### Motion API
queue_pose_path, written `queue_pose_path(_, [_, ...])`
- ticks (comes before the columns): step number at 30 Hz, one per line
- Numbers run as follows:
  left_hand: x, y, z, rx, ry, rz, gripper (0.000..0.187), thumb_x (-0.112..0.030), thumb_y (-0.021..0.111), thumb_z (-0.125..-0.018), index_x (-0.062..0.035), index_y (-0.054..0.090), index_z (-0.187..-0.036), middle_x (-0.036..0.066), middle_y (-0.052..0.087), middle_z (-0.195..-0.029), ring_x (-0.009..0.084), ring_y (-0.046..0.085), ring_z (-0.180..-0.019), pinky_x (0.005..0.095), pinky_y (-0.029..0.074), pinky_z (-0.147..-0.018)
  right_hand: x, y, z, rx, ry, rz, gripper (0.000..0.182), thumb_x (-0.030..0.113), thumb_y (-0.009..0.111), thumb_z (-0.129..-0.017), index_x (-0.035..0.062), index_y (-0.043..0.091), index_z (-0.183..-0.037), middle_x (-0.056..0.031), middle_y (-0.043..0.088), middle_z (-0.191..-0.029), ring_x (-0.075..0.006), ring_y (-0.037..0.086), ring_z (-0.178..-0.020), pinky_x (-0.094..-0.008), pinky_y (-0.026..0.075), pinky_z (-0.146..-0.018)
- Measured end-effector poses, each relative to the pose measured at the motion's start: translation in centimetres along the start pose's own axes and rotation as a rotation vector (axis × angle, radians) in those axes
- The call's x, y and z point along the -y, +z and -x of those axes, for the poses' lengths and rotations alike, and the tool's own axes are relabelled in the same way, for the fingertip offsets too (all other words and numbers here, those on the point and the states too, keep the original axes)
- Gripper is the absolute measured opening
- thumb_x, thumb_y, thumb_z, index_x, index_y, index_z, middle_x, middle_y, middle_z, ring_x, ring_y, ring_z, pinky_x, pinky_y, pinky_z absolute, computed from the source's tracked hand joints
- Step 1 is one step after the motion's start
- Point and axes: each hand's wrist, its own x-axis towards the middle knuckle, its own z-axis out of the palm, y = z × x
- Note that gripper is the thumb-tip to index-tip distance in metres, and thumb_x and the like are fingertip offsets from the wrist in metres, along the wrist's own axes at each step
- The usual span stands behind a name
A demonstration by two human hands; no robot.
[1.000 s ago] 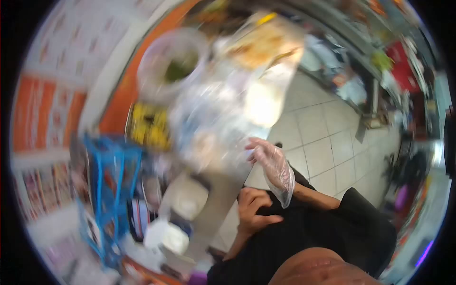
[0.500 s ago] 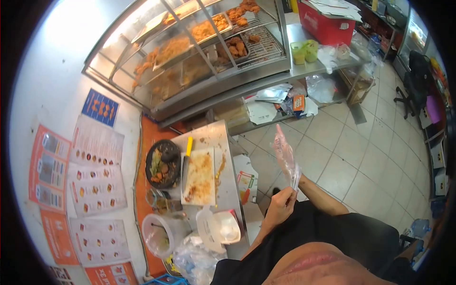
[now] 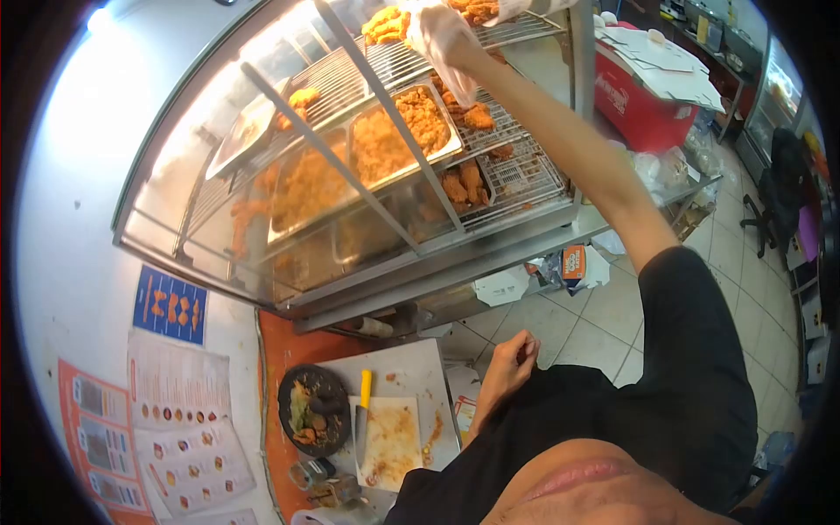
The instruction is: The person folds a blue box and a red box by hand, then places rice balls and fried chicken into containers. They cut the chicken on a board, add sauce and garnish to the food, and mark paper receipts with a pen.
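Note:
My right hand [image 3: 442, 39], in a clear plastic glove, reaches up to the top rack of the heated display cabinet [image 3: 420, 254]. It is beside pieces of fried chicken [image 3: 385, 26]; motion blur hides its fingers and anything between them. Below it on the rack are more browned chicken pieces [image 3: 478, 115] and a metal tray of small fried pieces [image 3: 420, 121]. Bare and close to my body, my left hand [image 3: 514, 359] has its fingers curled in, with nothing visible in them.
A steel worktable [image 3: 420, 359] carries a dark stone mortar [image 3: 289, 398], a stained cutting board [image 3: 394, 437], a yellow-handled knife [image 3: 366, 385] and jars [image 3: 308, 474]. To the right stands a red box [image 3: 643, 105]. Cabinet frame bars [image 3: 376, 79] run close to my right hand.
My right hand has gone from in front of my body up to the cabinet's top rack. My left hand has let go of the glove's cuff. The view has shifted towards the cabinet.

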Motion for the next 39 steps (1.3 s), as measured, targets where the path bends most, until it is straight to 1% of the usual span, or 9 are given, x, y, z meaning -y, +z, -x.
queue_pose_path(5, [0.5, -2.2, -6.1, -0.005, 0.102, -0.091, 0.025, -0.002, 0.06, -0.089, -0.0014, 0.039, -0.076, 0.007, 0.039, -0.062, 0.0116, 0.035, -0.058, 0.0266, 0.036, -0.053, -3.7, 6.3, -5.8, 0.101, 0.105, -0.062, 0.033, 0.023, 0.058, -0.089, 0.0019, 0.058, -0.115, -0.0138, 0.062, -0.116, -0.0265, 0.06, -0.104, -0.0354, 0.048, -0.092])
queue_pose_path(10, [0.7, -2.6, -9.2, -0.024, 0.022, -0.072, 0.025, -0.001, 0.06, -0.088, -0.0016, 0.04, -0.075, 0.008, 0.041, -0.062, 0.0129, 0.037, -0.06, 0.0255, 0.038, -0.057, -5.6, 8.7, -7.6, 0.111, 0.126, -0.086, 0.033, 0.023, 0.058, -0.09, 0.0013, 0.058, -0.115, -0.0136, 0.063, -0.115, -0.0257, 0.06, -0.104, -0.0352, 0.048, -0.091])
queue_pose_path(13, [0.8, -2.6, -10.6, -0.021, 0.06, -0.109, 0.025, -0.001, 0.061, -0.088, -0.0018, 0.04, -0.074, 0.008, 0.042, -0.062, 0.0127, 0.037, -0.061, 0.0247, 0.039, -0.059, -6.3, 9.1, -8.2, 0.119, 0.13, -0.121, 0.033, 0.023, 0.059, -0.09, 0.0009, 0.058, -0.115, -0.0135, 0.063, -0.115, -0.0253, 0.06, -0.103, -0.0351, 0.048, -0.091])
queue_pose_path(16, [0.9, -2.5, -11.9, 0.008, -0.035, -0.136, 0.028, -0.007, 0.061, -0.09, -0.0032, 0.039, -0.073, 0.005, 0.042, -0.064, 0.0104, 0.039, -0.065, 0.0253, 0.039, -0.062, -6.7, 9.3, -8.2, 0.123, 0.119, -0.145, 0.033, 0.022, 0.059, -0.09, 0.0006, 0.058, -0.115, -0.0134, 0.063, -0.114, -0.0248, 0.061, -0.102, -0.035, 0.048, -0.091])
queue_pose_path(25, [1.1, -2.3, -14.6, 0.004, -0.058, -0.14, 0.028, -0.007, 0.062, -0.09, -0.0041, 0.039, -0.073, 0.003, 0.042, -0.064, 0.0081, 0.038, -0.067, 0.0225, 0.036, -0.062, -8.7, 9.1, -7.4, 0.119, 0.132, -0.175, 0.034, 0.022, 0.06, -0.09, -0.0005, 0.059, -0.115, -0.013, 0.064, -0.113, -0.0234, 0.061, -0.101, -0.0347, 0.049, -0.089])
queue_pose_path(29, [1.0, -2.6, -15.2, 0.012, -0.023, -0.121, 0.027, -0.007, 0.062, -0.09, -0.0043, 0.04, -0.074, 0.003, 0.043, -0.065, 0.0082, 0.039, -0.067, 0.0223, 0.037, -0.063, -9.7, 8.9, -7.4, 0.11, 0.141, -0.187, 0.034, 0.021, 0.06, -0.09, -0.001, 0.059, -0.115, -0.0129, 0.064, -0.112, -0.0228, 0.061, -0.1, -0.0345, 0.049, -0.089])
queue_pose_path(32, [0.5, -2.6, -15.8, 0.001, -0.015, -0.136, 0.029, -0.003, 0.06, -0.09, -0.0028, 0.037, -0.073, 0.006, 0.038, -0.063, 0.011, 0.036, -0.064, 0.0249, 0.038, -0.061, -9.3, 9.3, -7.7, 0.11, 0.132, -0.198, 0.034, 0.021, 0.06, -0.09, -0.0013, 0.059, -0.115, -0.0128, 0.064, -0.112, -0.0224, 0.061, -0.1, -0.0344, 0.049, -0.088])
queue_pose_path(34, [0.7, -2.7, -16.0, 0.003, 0.056, -0.144, 0.028, -0.003, 0.06, -0.09, -0.0026, 0.037, -0.073, 0.006, 0.039, -0.063, 0.011, 0.037, -0.063, 0.0254, 0.038, -0.06, -9.2, 9.2, -7.5, 0.107, 0.111, -0.208, 0.034, 0.021, 0.06, -0.09, -0.0016, 0.059, -0.115, -0.0127, 0.064, -0.111, -0.0221, 0.061, -0.099, -0.0343, 0.049, -0.088])
queue_pose_path(39, [0.7, -2.7, -16.3, 0.023, 0.025, -0.072, 0.028, 0.0, 0.059, -0.089, -0.003, 0.036, -0.074, 0.005, 0.041, -0.063, 0.0127, 0.038, -0.061, 0.0257, 0.039, -0.058, -9.1, 9.1, -6.9, 0.108, 0.059, -0.228, 0.034, 0.02, 0.061, -0.09, -0.0021, 0.059, -0.115, -0.0125, 0.065, -0.111, -0.0213, 0.062, -0.098, -0.0341, 0.05, -0.088])
